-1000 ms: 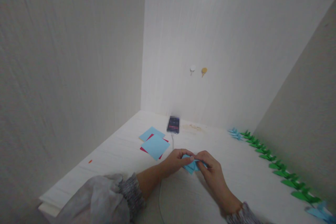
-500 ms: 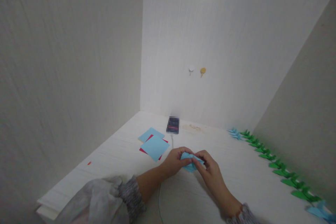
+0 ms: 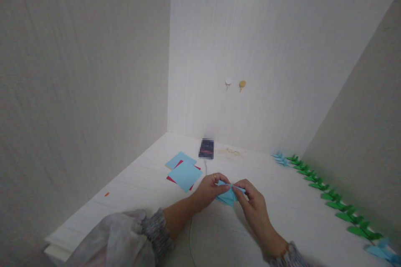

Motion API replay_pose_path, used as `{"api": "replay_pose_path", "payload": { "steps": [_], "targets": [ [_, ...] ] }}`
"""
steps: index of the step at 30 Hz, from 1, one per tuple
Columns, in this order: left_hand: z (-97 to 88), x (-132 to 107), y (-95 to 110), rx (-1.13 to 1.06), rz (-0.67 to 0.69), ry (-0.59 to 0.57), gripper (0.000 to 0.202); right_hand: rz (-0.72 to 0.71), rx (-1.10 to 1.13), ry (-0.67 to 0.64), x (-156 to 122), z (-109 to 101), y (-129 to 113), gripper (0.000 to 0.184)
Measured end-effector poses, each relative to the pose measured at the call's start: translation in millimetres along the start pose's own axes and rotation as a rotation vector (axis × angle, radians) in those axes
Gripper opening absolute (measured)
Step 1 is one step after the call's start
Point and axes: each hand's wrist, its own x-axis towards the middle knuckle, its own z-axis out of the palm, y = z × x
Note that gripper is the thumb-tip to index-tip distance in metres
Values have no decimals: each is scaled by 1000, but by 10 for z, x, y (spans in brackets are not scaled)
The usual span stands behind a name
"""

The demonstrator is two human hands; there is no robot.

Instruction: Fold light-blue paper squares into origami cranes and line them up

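A light blue piece of folded origami paper (image 3: 226,197) is held between my two hands just above the white table. My left hand (image 3: 209,192) pinches its left part with thumb and fingers, a ring showing on one finger. On the other side my right hand (image 3: 251,197) grips the paper's right part between thumb and fingertips. The thumbs come close together near the upper middle of the paper. Some of its folds are covered by my fingers.
Blue and red paper squares (image 3: 184,176) lie left of my hands. Behind them is a blurred dark phone-like device (image 3: 206,149) with a white cable (image 3: 190,238). Folded green paper figures (image 3: 330,197) and blue ones (image 3: 380,250) line the right side. Two hooks (image 3: 242,85) are on the wall.
The folded blue paper has shifted in my fingers, now showing a flatter face with a straighter upper edge. Both hands stay in nearly the same place.
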Motion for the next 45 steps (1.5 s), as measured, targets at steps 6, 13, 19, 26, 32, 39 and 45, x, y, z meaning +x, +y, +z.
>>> {"api": "replay_pose_path", "payload": {
  "steps": [6,13,19,26,32,39,45],
  "targets": [
    [-9,8,-20,6,-2,-15,27,11,-28,9,9,1,5,22],
    [-17,15,-61,75,33,13,27,48,-84,15,-4,-44,47,23],
    [-21,22,-88,89,31,-2,28,95,-6,-7,0,-47,35,24],
    [-25,29,-101,196,34,16,27,123,21,-35,-3,-68,41,25],
    [-27,19,-65,265,29,12,27,113,-13,-34,-17,-91,55,27],
    [-15,15,-58,303,33,8,25,146,7,42,-18,-84,-2,32],
    [-33,14,-77,334,26,44,24,134,-16,72,1,-95,-3,34]
  ]
}}
